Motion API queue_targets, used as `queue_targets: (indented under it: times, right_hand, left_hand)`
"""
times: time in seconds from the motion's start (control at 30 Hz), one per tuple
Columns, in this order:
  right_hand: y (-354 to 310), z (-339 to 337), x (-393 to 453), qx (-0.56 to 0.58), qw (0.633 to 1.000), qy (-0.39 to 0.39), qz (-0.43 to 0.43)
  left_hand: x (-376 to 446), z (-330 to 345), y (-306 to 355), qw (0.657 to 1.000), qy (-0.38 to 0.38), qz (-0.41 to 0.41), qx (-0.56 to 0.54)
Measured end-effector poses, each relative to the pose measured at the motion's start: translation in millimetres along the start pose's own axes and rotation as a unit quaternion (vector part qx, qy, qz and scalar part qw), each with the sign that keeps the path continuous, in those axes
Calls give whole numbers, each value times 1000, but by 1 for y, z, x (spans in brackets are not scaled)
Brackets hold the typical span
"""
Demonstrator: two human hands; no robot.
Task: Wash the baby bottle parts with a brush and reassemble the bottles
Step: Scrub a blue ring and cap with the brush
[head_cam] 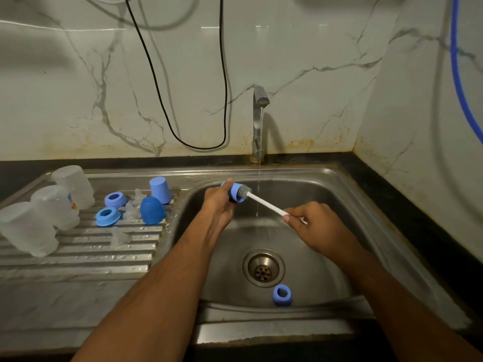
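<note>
Blue bottle cap [233, 192] scrubbed with a brush [264, 202] over the sink [347, 205].

Left hand [218, 202] curls its fingers round the cap, mouth facing right, with the brush's grey bristle head at or just inside the opening; hard to tell how deep. Right hand [311, 220] pinches the white handle near its end. A thin stream from the tap [258, 118] falls just beside the brush. Another blue ring [281, 295] lies near the drain [263, 267]. On the drainboard [78, 252] to the left stand three frosted bottles [55, 205], blue rings, caps and clear teats.
</note>
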State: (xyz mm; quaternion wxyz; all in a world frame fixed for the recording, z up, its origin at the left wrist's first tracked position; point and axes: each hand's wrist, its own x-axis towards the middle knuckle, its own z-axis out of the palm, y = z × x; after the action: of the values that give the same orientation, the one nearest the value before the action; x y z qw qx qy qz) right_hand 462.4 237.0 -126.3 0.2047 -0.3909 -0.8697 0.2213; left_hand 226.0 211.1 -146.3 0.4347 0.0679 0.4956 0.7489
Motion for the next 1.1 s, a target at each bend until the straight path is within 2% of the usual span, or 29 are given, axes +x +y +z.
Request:
queue_targets:
  times: [0.1,0.23,0.4,0.57,0.73,0.87,1.03,1.1]
  right_hand:
    - [1,5,-3,-14,999,-11,31]
    - [-3,4,-7,45,997,-54,20]
    - [0,6,-1,17,999,-5,36]
    - [-2,5,-8,51,995,-69,47]
    - [-1,2,-2,39,998,-19,55]
    - [-4,2,-11,72,991,-91,67]
    - [-2,1,-2,63,996,-27,57]
    - [-3,4,-3,51,996,-32,62]
  left_hand:
    - [-1,5,-4,1000,-2,-4,13]
    - [3,-1,-2,1000,27,1,7]
    - [-3,8,-4,999,6,-2,33]
    - [1,0,-3,999,27,5,22]
    - [-5,7,-5,999,2,0,39]
    - [0,3,-5,999,25,10,25]
    - [-5,7,-5,999,5,6,36]
    - [-8,10,-7,999,6,7,36]
